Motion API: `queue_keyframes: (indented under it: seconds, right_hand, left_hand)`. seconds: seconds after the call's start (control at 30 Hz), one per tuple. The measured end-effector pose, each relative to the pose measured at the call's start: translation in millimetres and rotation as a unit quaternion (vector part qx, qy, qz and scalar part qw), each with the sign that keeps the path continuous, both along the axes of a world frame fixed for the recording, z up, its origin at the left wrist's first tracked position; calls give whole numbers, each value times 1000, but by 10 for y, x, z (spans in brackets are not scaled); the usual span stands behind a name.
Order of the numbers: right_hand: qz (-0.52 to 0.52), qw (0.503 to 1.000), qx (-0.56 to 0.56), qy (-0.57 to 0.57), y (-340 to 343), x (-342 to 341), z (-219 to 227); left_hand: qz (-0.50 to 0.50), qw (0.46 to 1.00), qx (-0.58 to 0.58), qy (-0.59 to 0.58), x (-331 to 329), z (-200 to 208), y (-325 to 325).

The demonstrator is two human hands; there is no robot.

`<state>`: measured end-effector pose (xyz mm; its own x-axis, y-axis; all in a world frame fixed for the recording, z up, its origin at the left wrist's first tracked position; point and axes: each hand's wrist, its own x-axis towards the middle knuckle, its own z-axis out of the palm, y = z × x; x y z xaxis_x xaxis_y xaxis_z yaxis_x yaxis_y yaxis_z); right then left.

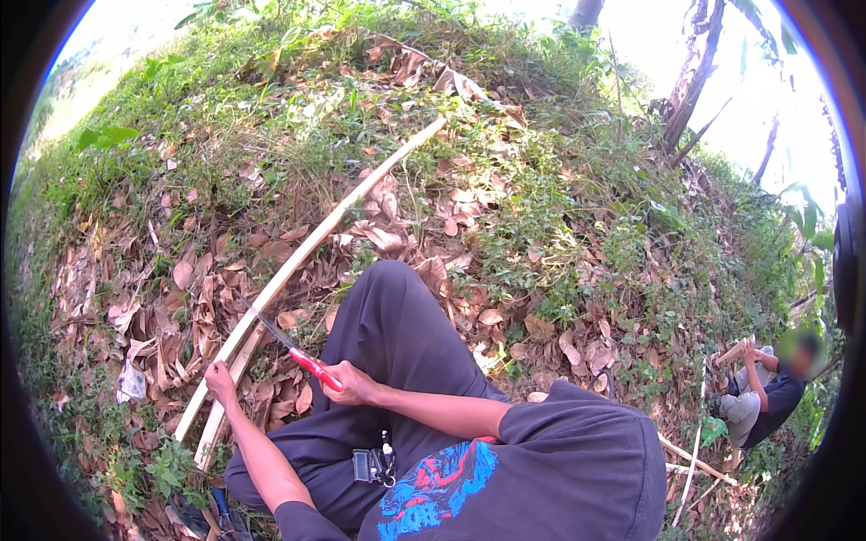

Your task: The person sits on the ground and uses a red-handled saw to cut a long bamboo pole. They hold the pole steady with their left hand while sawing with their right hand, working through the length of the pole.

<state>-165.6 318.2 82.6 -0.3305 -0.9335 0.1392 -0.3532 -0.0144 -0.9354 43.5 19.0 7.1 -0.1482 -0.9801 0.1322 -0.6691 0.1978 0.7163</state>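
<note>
Head view: left fingers [217, 375] grasp a pale strip [311, 242], right fingers [346, 381] a knife [299, 356], handle [317, 370] partly hidden

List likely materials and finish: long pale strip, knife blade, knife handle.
Long pale strip: probably bare wood or split bamboo; straw-coloured and unpainted-looking, but the grain is too small to settle which.
Knife blade: likely metal, going by its thin, greyish shape; finish unclear.
Knife handle: perhaps glossy plastic or a painted surface; bright red with pale highlights.

Here's blue lettering [410, 526] running along one edge of the red-and-blue print [451, 478] on the wearer's dark shirt [577, 469], too blurred to read in full!
</note>
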Motion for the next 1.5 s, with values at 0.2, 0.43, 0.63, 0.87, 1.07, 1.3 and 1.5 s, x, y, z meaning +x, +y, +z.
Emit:
queue_keyframes:
  seconds: [0.2, 0.43, 0.63, 0.87, 1.07, 1.3, 1.5]
  right_hand:
    - [6, 1000, -9, -1, 3, 0, 32]
    - [6, 1000, -10, 6, 2, -3, 5]
    - [2, 1000, 1, 5, -1, 9, 7]
    - [2, 1000, -1, 8, -5, 8, -19]
    - [1, 1000, 23, -6, 25, -3, 69]
    - [3, 1000, 18, -5, 17, 13, 61]
    - [11, 1000, 28, -9, 32, -5, 103]
  left_hand:
    - [-11, 1000, -12, -1, 6, 43, 23]
    - [-2, 1000, -7, 7, -12, 65, 35]
    - [-1, 1000, -13, 17, -2, 37, 25]
    - [46, 998, -37, 8, 6, -2, 13]
    - [135, 977, -105, -124, -51, 178, 98]
    - [76, 964, 11, -255, -38, 165, 130]
    - [80, 963, 27, -255, -7, 96, 88]
